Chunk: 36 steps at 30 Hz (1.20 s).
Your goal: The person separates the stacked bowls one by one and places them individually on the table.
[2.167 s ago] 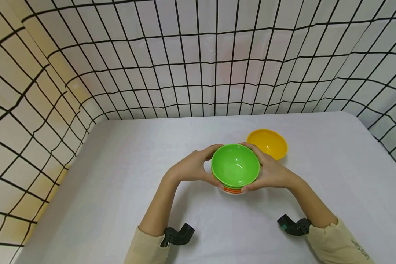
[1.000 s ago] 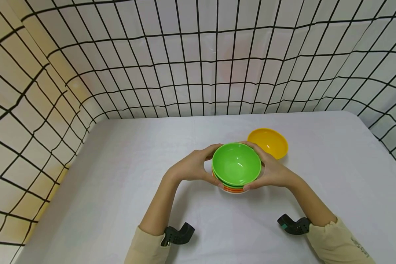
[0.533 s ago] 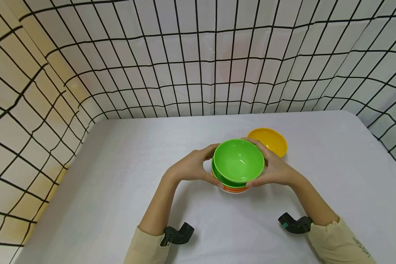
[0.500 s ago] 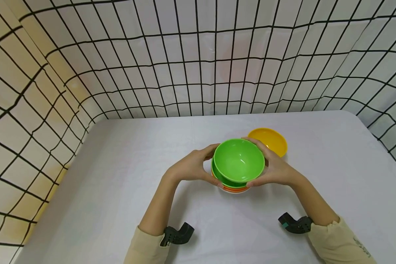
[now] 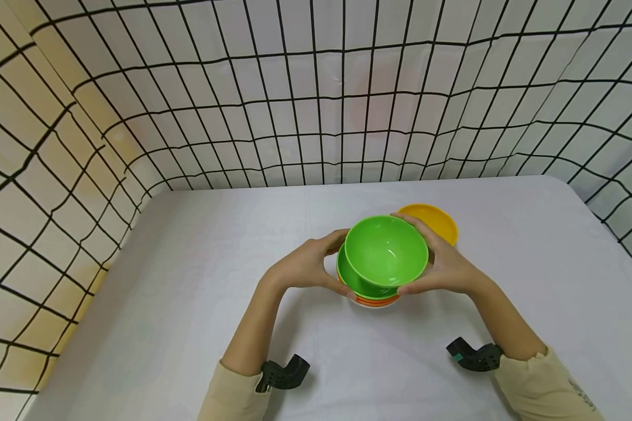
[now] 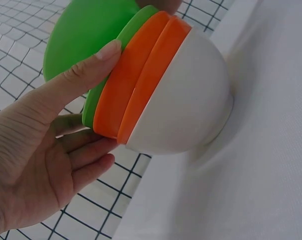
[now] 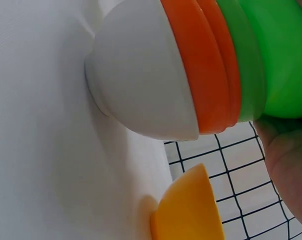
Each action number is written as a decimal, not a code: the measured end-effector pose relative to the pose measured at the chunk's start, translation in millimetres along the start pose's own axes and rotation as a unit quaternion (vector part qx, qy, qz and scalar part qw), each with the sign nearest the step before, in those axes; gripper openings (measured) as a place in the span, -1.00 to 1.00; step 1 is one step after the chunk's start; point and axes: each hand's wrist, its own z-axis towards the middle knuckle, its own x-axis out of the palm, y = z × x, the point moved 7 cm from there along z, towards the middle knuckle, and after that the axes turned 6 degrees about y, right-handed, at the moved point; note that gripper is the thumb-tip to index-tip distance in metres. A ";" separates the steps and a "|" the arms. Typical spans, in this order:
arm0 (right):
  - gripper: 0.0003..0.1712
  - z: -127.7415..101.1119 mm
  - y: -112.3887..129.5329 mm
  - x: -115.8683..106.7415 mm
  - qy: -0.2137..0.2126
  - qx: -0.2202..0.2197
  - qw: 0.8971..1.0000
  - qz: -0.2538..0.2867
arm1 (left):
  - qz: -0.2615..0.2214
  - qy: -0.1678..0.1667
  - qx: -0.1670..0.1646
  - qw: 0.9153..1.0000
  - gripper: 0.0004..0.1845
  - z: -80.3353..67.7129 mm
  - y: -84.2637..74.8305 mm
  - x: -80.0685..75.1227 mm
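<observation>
My right hand grips a green bowl by its sides, thumb at the near rim. That bowl is raised and shifted right over a nested stack. Topmost in the stack is another green bowl, partly covered by the raised one. Below it, two orange bowls sit inside a white bowl that stands on the table. My left hand holds the stack from the left, its thumb over the green and orange rims in the left wrist view and its fingers curved behind.
A yellow bowl sits behind the right hand, which partly hides it. A white cloth covers the table. Black netting over pale walls surrounds the back and sides. Each wrist carries a black camera mount.
The right hand has lifted the upper green bowl off the stack and moved it slightly right and away, exposing the second green bowl. The left hand has stayed on the stack.
</observation>
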 end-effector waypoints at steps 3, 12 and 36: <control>0.28 -0.9 0.6 -1.8 -0.003 0.003 1.000 0.005 | -0.001 0.000 0.000 1.000 0.08 -0.1 0.2 0.2; 0.30 -2.6 2.1 -5.8 -0.008 -0.003 1.000 0.017 | -0.012 -0.001 -0.006 1.000 0.07 -0.4 3.8 1.4; 0.30 -5.4 5.8 -19.7 -0.030 -0.014 0.999 0.029 | -0.010 0.001 -0.023 1.000 0.07 -0.2 6.3 1.0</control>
